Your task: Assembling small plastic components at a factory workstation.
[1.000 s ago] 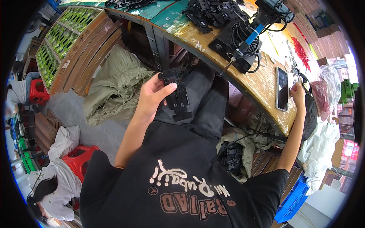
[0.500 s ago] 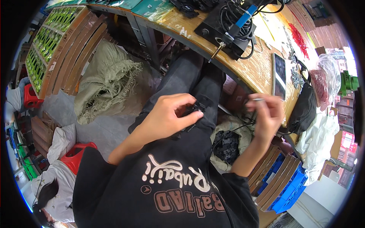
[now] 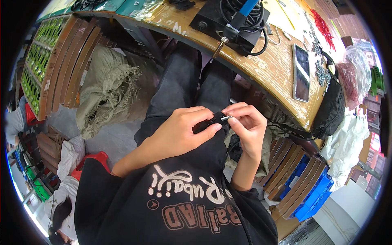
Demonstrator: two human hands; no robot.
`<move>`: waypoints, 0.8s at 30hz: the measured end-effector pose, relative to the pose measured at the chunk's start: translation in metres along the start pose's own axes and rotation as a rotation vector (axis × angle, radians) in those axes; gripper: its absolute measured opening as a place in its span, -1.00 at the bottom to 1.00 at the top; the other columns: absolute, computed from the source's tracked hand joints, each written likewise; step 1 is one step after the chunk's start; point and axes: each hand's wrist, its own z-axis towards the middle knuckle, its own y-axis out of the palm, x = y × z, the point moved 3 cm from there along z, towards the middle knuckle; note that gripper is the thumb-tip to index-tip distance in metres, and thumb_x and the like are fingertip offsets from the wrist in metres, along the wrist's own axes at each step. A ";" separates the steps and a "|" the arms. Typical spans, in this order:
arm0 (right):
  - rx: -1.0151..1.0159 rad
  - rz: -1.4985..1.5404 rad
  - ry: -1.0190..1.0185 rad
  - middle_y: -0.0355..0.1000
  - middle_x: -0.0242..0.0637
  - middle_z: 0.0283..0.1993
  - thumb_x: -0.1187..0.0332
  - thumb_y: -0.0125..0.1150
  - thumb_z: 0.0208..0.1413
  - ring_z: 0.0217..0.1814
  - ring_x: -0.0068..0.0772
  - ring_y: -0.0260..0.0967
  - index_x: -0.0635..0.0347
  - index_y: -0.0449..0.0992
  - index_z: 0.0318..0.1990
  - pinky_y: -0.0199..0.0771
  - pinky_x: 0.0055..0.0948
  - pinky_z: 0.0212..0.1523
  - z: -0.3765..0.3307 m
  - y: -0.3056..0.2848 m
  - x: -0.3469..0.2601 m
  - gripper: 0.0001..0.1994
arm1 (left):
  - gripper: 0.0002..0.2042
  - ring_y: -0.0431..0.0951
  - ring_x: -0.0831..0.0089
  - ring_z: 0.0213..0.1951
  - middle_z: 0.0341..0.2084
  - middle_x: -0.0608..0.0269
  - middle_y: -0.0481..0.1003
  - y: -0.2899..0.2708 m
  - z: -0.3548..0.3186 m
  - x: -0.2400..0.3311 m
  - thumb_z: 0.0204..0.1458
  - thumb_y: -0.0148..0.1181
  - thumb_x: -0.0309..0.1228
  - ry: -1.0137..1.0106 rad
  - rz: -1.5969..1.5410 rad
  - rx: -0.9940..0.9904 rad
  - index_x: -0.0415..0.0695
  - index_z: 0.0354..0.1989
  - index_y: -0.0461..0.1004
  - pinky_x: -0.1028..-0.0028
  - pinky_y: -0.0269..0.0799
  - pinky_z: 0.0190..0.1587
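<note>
Over my lap, my left hand (image 3: pixel 179 130) pinches a small black plastic part (image 3: pixel 217 117) between thumb and fingers. My right hand (image 3: pixel 251 125) meets it from the right, its fingertips closed on a thin silver metal pin (image 3: pixel 226 118). The pin lies against or very near the black part; the fingers partly cover where they meet. Beyond the hands, at the bench edge, a blue-handled soldering iron (image 3: pixel 248 7) points its tip downward beside a black box (image 3: pixel 206 23) with coiled cable.
The wooden bench (image 3: pixel 261 71) holds a phone (image 3: pixel 301 72), metal bits (image 3: pixel 322 73) and red pieces (image 3: pixel 322 28). A woven sack (image 3: pixel 98 77) stands left, near stacked trays (image 3: pixel 45 53). On the right are brown trays and a blue crate (image 3: pixel 316 198). Another person (image 3: pixel 67 208) sits lower left.
My right hand has moved left from near the bench edge, bringing the metal pin to the black part. My left hand has stayed nearly in place, holding the part.
</note>
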 end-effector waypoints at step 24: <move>0.072 -0.017 0.026 0.33 -0.12 -0.28 0.73 0.09 -0.17 -0.23 -0.41 0.31 0.39 0.39 -0.39 0.34 -0.49 -0.20 0.010 -0.006 0.018 -0.85 | -0.88 0.41 0.18 -0.56 -0.57 0.09 0.38 -0.001 0.025 -0.014 -0.10 0.12 -0.49 0.059 0.151 -0.096 -0.29 -0.42 0.38 0.39 0.29 -0.54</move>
